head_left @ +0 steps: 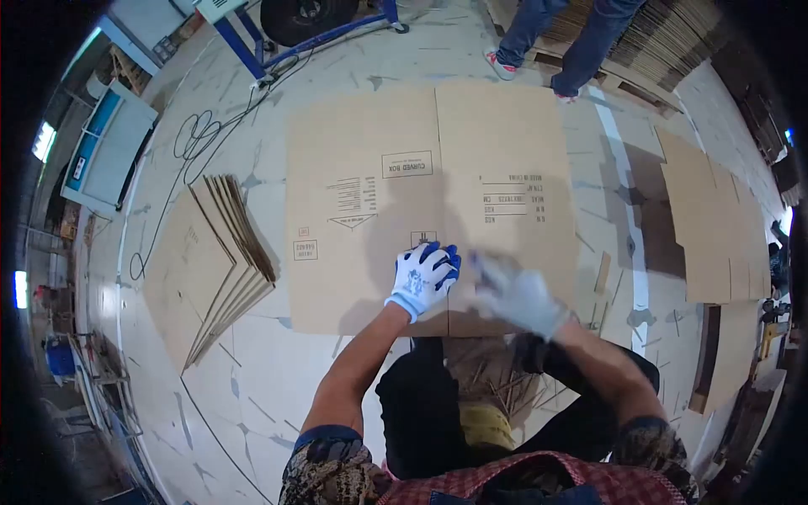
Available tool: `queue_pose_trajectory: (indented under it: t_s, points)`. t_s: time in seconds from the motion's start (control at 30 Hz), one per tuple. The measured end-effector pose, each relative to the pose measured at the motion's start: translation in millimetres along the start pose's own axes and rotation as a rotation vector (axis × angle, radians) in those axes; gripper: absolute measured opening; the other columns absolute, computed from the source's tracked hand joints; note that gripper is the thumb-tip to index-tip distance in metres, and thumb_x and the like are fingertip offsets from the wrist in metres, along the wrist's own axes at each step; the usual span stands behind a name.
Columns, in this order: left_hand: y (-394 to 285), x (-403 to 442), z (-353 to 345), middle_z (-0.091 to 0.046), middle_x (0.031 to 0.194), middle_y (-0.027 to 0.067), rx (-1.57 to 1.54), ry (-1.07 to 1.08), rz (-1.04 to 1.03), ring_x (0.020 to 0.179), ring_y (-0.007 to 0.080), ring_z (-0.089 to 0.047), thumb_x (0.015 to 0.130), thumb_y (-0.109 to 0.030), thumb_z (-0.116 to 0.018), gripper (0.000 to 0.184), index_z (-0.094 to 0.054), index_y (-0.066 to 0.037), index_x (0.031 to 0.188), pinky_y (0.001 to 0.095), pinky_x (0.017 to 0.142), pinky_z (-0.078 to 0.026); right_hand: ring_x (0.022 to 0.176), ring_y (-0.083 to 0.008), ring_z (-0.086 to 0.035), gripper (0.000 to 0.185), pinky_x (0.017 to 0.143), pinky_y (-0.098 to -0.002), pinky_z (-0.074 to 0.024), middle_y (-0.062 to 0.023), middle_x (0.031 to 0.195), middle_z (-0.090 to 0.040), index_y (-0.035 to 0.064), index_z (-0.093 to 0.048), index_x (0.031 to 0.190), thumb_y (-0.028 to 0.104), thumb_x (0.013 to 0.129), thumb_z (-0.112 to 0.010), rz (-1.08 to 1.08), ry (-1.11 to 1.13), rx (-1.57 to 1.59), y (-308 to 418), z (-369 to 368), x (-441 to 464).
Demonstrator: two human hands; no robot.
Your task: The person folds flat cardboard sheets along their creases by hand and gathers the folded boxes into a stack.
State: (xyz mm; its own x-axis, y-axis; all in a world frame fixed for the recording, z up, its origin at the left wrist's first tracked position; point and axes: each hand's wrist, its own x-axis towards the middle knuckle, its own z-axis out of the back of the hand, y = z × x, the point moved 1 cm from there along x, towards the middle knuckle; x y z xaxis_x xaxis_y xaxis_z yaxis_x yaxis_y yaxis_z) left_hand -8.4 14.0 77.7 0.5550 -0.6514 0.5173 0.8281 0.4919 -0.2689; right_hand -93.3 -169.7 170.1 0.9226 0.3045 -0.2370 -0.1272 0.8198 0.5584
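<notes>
Cardboard sheet (513,135), printed and tan, lies flat on the pale, marked floor (261,396) in front of the seated person, with a dark seam running from its far edge to its near edge. Its lettering reads upside down from this view: "CURVED BOX" in a frame left of the seam, "MADE IN CHINA" over ruled lines on the right half.

The left hand (425,273), in a white glove with blue fingertips, rests on the sheet beside the seam, near the closest edge. Its fingers are loosely bent and slightly apart, gripping nothing, just below a small framed mark. The right hand (518,295), also gloved, is over the right half of the sheet and blurred; whether it is open or closed, or touches the sheet, I cannot tell.

Between the person's dark-trousered legs is a yellow seat (486,425), with narrow cardboard scraps (497,379) on the floor just beyond it. To the left of the sheet lies a fanned stack of folded cardboard (194,269); well apart on the right are more flat cardboard pieces (715,219).

Beyond the far right corner stands another person (581,59) in blue trousers, near a bundled cardboard stack (648,38). At the far left are a blue metal frame (324,42), a black wheel (307,17), a looping cable (198,135) and a white and blue cabinet (109,147).
</notes>
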Motion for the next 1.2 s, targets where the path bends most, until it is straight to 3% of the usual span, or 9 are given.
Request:
queue_pose_trajectory:
  t_s: [0.07,0.2,0.37,0.6,0.73,0.83,1.0,1.17,1.2]
  points:
    - [0.7,1.6,5.2,-0.057,0.095,-0.0042,-0.026,0.061,0.022,0.100,0.0240,-0.052,0.065,-0.027,-0.067,0.014,-0.061,-0.024,0.078,0.0435,0.072,-0.038,0.130,-0.0446,-0.022,0.083,0.091,-0.0604,-0.0350,-0.0239,0.143,-0.020,0.0155,-0.023,0.142,0.043,0.075,-0.064,-0.094,-0.368,-0.579,-15.8,42.2,57.1]
    - [12.1,5.7,3.3,-0.057,0.096,-0.0028,-0.027,0.116,0.050,0.101,0.0248,-0.051,0.064,-0.026,-0.067,0.014,-0.062,-0.023,0.078,0.0440,0.073,-0.037,0.134,-0.0438,-0.014,0.106,0.099,-0.0643,-0.0222,-0.0223,0.147,-0.011,0.0142,-0.014,0.144,0.053,0.063,-0.070,-0.466,-0.013,-0.448,-56.2,65.2,145.7]
    - [10.9,15.8,13.8,-0.057,0.101,0.0022,-0.023,0.205,0.095,0.104,0.0280,-0.049,0.066,-0.025,-0.066,0.013,-0.064,-0.019,0.078,0.0459,0.078,-0.037,0.134,-0.0424,-0.013,0.102,0.096,-0.0658,-0.0247,-0.0188,0.148,-0.013,0.0155,-0.019,0.143,0.056,0.064,-0.069,-0.417,-0.070,-0.404,-60.2,70.2,155.9]
    - [-10.5,33.1,38.0,-0.060,0.105,0.0133,-0.119,0.261,0.048,0.101,0.0334,-0.053,0.076,-0.017,-0.062,0.018,-0.066,-0.009,0.092,0.0399,0.089,-0.040,0.129,-0.0382,-0.028,0.071,0.101,-0.0491,-0.0312,-0.0203,0.137,-0.036,0.0071,-0.036,0.134,0.037,0.076,-0.064,-0.235,-0.438,-0.082,-146.6,73.2,-41.1]
    - [-39.0,48.7,75.7,-0.063,0.104,0.0126,-0.226,0.192,0.103,0.096,0.0300,-0.057,0.077,-0.008,-0.062,0.019,-0.064,-0.004,0.095,0.0387,0.088,-0.042,0.125,-0.0389,-0.034,0.077,0.098,-0.0604,-0.0270,-0.0196,0.134,-0.038,0.0034,-0.031,0.135,0.032,0.074,-0.068,-1.150,-0.707,-0.481,-253.9,95.8,-218.1]
    - [-54.2,54.9,94.2,-0.064,0.104,0.0119,-0.242,0.255,0.059,0.097,0.0285,-0.057,0.079,-0.007,-0.061,0.020,-0.065,-0.004,0.098,0.0376,0.088,-0.042,0.121,-0.0392,-0.039,0.070,0.096,-0.0613,-0.0279,-0.0215,0.131,-0.039,0.0029,-0.028,0.135,0.027,0.078,-0.061,-1.397,-0.646,-0.613,-277.7,83.8,-288.3]
    - [-115.1,82.3,96.1,-0.064,0.105,0.0116,-0.230,0.369,-0.056,0.097,0.0265,-0.058,0.080,-0.008,-0.060,0.022,-0.065,-0.004,0.101,0.0359,0.088,-0.043,0.104,-0.0331,-0.053,0.051,0.084,-0.0549,-0.0395,-0.0220,0.112,-0.052,0.0037,-0.042,0.122,0.021,0.076,-0.058,-1.379,-0.659,-0.776,-320.5,67.0,-298.6]
    - [-199.0,121.7,54.8,-0.062,0.108,0.0144,-0.424,0.397,-0.079,0.102,0.0296,-0.057,0.078,-0.012,-0.064,0.026,-0.064,-0.002,0.103,0.0358,0.092,-0.042,0.049,-0.0239,-0.060,0.018,0.038,-0.0351,-0.0431,-0.0085,0.058,-0.059,-0.0027,-0.054,0.085,0.013,0.075,-0.054,-0.512,-0.981,-0.875,-196.6,118.2,-274.0]
    - [-238.0,136.6,49.5,-0.060,0.111,0.0156,-0.430,0.390,-0.113,0.104,0.0286,-0.057,0.077,-0.015,-0.066,0.034,-0.061,0.003,0.105,0.0347,0.093,-0.041,0.056,-0.0239,-0.064,0.020,0.042,-0.0380,-0.0467,-0.0113,0.063,-0.061,-0.0024,-0.053,0.084,0.014,0.074,-0.056,-0.619,-0.886,-0.676,-127.1,144.3,-268.5]
